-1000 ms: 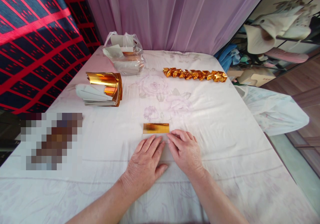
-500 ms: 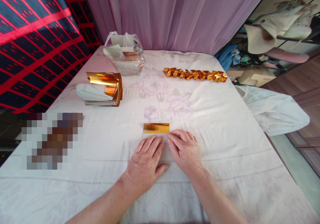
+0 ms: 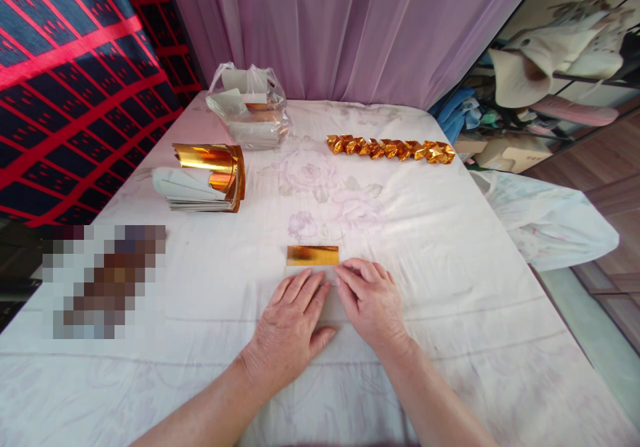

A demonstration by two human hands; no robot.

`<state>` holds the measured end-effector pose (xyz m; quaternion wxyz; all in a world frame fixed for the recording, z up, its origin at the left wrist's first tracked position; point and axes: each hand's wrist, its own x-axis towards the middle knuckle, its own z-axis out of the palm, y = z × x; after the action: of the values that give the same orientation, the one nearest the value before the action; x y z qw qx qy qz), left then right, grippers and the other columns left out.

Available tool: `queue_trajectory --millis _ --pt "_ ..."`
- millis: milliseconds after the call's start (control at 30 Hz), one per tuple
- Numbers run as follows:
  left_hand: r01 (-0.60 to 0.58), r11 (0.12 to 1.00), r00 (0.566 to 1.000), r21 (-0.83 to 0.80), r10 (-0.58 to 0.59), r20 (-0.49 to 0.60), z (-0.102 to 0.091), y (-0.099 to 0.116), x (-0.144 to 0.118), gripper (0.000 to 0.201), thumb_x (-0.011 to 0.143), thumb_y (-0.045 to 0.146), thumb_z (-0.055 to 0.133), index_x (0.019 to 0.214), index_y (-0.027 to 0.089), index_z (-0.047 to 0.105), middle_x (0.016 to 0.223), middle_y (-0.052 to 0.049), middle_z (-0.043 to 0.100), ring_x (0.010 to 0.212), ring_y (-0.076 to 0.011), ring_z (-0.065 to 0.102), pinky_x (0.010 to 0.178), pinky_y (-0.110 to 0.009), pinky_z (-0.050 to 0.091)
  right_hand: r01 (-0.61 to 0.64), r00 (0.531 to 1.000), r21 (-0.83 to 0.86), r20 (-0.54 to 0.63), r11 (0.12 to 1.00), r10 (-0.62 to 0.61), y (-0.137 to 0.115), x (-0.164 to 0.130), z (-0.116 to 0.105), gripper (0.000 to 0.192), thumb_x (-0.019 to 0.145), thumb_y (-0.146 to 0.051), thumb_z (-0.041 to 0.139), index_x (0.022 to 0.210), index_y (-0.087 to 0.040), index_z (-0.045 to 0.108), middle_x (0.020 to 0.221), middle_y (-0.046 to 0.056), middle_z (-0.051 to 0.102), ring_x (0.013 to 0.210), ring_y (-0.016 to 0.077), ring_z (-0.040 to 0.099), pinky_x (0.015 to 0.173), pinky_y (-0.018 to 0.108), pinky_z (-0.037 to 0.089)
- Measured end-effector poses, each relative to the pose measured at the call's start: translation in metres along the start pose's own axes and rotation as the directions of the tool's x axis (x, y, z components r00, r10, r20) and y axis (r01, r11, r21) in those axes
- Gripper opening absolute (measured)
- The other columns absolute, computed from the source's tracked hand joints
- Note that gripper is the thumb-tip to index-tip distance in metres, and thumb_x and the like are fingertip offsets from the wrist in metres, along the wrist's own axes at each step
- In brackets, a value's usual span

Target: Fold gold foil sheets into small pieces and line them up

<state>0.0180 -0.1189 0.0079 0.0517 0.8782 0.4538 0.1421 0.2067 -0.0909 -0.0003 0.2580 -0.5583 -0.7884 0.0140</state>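
Gold foil strip (image 3: 313, 255) lay flat on the white floral tablecloth (image 3: 450, 247), centre of the table, long edge across the view. It looked like the folded-over gold edge of a paper sheet; the sheet's white side ran toward the person under both hands, hard to separate from the cloth.

Left hand (image 3: 290, 324) was palm down, fingers spread flat and pressing, tips just short of the strip's near edge. Right hand (image 3: 373, 300) was also palm down, fingers lightly curled, index tip at the strip's right near corner; couldn't tell if it actually touched the gold. Neither hand pinched anything. The two hands sat side by side, thumbs nearly meeting.

Further out, left: stack of gold-faced paper sheets (image 3: 205, 180), top sheets curled up showing foil, white backs fanned below. Behind that, a clear plastic bag (image 3: 250, 107) with more paper packs. Far centre-right: a row of folded gold paper pieces (image 3: 390, 148), lined up end to end, well apart from the hands.

Pixelated patch on the left of the table, contents unreadable. Purple curtain (image 3: 350, 27) behind the table, red-and-dark patterned fabric (image 3: 65, 67) to the left, cluttered shelf (image 3: 565, 67) on the right.
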Motion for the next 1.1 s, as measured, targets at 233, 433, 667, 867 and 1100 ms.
queue_trajectory --millis 233,433,667,867,1100 --pt "0.009 1.0 1.0 -0.011 -0.009 0.009 0.001 0.0 0.0 0.061 0.093 0.054 0.052 0.14 0.016 0.051 0.142 -0.01 0.057 0.135 -0.0272 0.045 0.115 -0.043 0.031 0.005 1.0 -0.002 -0.003 1.0 -0.005 0.0 0.0 0.0 0.024 0.094 -0.024 0.052 0.105 -0.025 0.074 0.104 0.005 0.07 0.089 0.0218 0.061 0.077 0.037 0.042" --pt "0.013 1.0 1.0 -0.024 -0.012 0.014 0.001 -0.001 0.0 0.059 0.093 0.053 0.053 0.14 0.016 0.052 0.142 -0.01 0.057 0.134 -0.0271 0.046 0.114 -0.043 0.033 -0.024 1.0 0.038 -0.01 0.999 0.024 0.001 0.001 0.001 0.023 0.094 -0.025 0.054 0.103 -0.025 0.074 0.104 0.005 0.07 0.09 0.021 0.061 0.079 0.036 0.043" --pt "0.015 0.999 1.0 -0.052 -0.015 -0.008 0.004 -0.002 0.001 0.058 0.091 0.05 0.056 0.138 0.015 0.053 0.141 -0.01 0.058 0.133 -0.0282 0.046 0.114 -0.045 0.034 -0.094 0.995 0.058 -0.019 0.994 0.095 -0.001 0.004 0.006 0.015 0.09 -0.029 0.061 0.097 -0.025 0.073 0.101 0.004 0.069 0.09 0.0213 0.06 0.079 0.035 0.043" --pt "0.003 0.999 0.999 -0.053 -0.005 -0.038 0.006 -0.005 0.001 0.055 0.092 0.048 0.056 0.135 0.015 0.054 0.139 -0.012 0.059 0.132 -0.0283 0.048 0.112 -0.045 0.035 -0.123 0.992 0.037 0.018 0.992 0.123 -0.001 0.006 0.009 0.016 0.085 -0.028 0.067 0.099 -0.026 0.072 0.104 0.005 0.067 0.094 0.0227 0.06 0.082 0.036 0.044" --pt "-0.001 0.999 0.997 -0.043 -0.002 -0.074 0.012 -0.007 0.0 0.053 0.092 0.048 0.055 0.132 0.015 0.056 0.139 -0.012 0.059 0.132 -0.0288 0.049 0.111 -0.046 0.037 -0.097 0.991 0.128 0.1 0.987 0.084 0.011 0.006 0.009 0.019 0.087 -0.024 0.066 0.105 -0.027 0.071 0.106 0.004 0.067 0.098 0.0204 0.063 0.088 0.036 0.047"
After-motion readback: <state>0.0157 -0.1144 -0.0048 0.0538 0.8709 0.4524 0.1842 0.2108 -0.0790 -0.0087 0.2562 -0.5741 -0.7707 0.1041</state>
